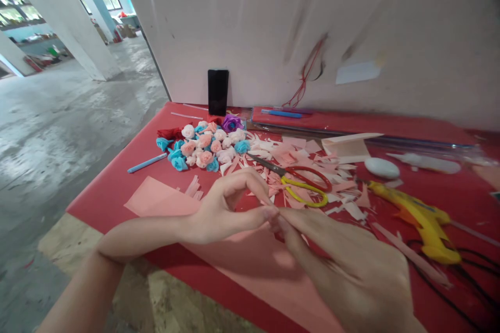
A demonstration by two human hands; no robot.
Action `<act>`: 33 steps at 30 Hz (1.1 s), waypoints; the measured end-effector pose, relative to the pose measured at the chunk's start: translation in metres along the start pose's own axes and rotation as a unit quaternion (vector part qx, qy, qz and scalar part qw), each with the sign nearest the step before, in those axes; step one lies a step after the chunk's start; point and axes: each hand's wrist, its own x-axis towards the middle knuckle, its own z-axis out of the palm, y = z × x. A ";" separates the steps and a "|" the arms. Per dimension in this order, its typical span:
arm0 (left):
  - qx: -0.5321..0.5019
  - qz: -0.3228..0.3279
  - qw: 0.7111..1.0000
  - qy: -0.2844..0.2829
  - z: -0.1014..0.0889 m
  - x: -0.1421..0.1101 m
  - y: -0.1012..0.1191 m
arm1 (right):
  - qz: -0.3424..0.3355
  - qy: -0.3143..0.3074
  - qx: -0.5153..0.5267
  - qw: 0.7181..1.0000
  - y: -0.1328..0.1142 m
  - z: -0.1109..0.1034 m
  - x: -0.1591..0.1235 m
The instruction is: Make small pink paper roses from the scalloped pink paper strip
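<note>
My left hand (230, 208) is closed in a pinch, thumb against fingertip. My right hand (344, 260) meets it there, its fingers pressed together at the same spot. Whatever sits between the fingertips is too small or hidden to make out. Beneath both hands lies a long sheet of pink crepe paper (250, 260). Just beyond them, scissors (304, 184) with a red and a yellow handle rest on a heap of pink and white paper scraps (285, 153). A cluster of paper roses (205, 140) in pink, white, blue and purple stands behind my left hand.
A yellow glue gun (417, 218) with a black cord lies at the right, near a white oval object (382, 167) and a white bottle (429, 162). A black phone (217, 92) leans on the wall. A blue pen (147, 163) lies near the red table's (113, 187) left edge.
</note>
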 end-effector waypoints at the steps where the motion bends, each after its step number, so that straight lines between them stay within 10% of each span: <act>1: 0.001 0.000 1.000 -0.002 0.000 0.000 0.000 | 0.003 -0.004 0.005 1.000 0.000 0.000 0.000; 9: -0.027 0.034 0.995 0.091 -0.013 0.006 -0.003 | 0.063 0.014 0.135 0.989 0.003 -0.001 0.012; 15: 0.101 0.060 0.992 -0.045 -0.016 0.011 0.003 | 0.109 -0.017 0.167 0.980 0.002 -0.006 0.015; 22: 0.085 0.080 0.992 -0.050 -0.020 0.014 0.002 | 0.326 -0.105 0.370 0.863 -0.001 -0.010 0.016; 26: 0.127 0.128 0.983 0.021 -0.032 0.019 0.013 | 0.332 -0.107 0.404 0.846 0.008 -0.014 0.020; 30: 0.281 0.042 0.952 -0.112 -0.044 0.011 0.015 | 0.310 -0.080 0.367 0.873 0.017 -0.015 0.023; 33: 0.391 -0.092 0.876 -0.269 -0.050 -0.006 -0.005 | 0.301 -0.068 0.360 0.881 0.019 -0.016 0.024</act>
